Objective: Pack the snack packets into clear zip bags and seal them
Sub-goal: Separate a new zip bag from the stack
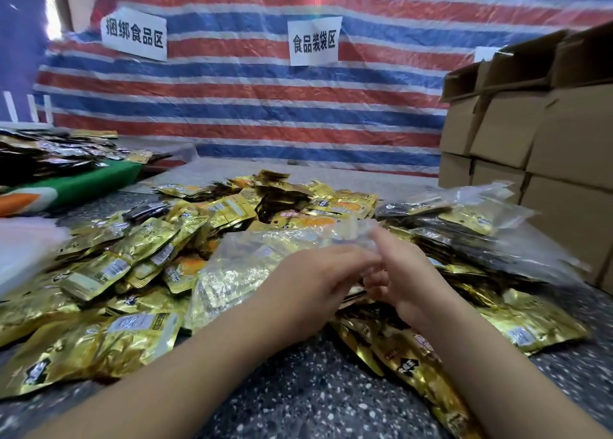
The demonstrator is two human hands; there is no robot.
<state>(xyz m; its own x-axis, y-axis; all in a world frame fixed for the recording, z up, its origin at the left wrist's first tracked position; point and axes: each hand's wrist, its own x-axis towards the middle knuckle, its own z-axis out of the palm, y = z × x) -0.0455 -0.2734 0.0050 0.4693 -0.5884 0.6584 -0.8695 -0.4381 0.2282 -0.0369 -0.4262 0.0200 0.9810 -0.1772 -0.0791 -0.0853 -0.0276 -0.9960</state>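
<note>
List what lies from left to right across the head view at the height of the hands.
Loose gold snack packets → clear zip bag → left hand → right hand → filled bags → cardboard boxes.

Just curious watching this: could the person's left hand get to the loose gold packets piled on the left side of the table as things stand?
Probably yes. The left hand is busy pinching the clear zip bag, but the gold packets lie uncovered just beside it, with nothing between. It would likely need to release its grip first.

red, white and blue striped tarp wall point(252, 106) behind a speckled dark tabletop point(315, 398), stacked cardboard boxes point(544, 146) at right
</note>
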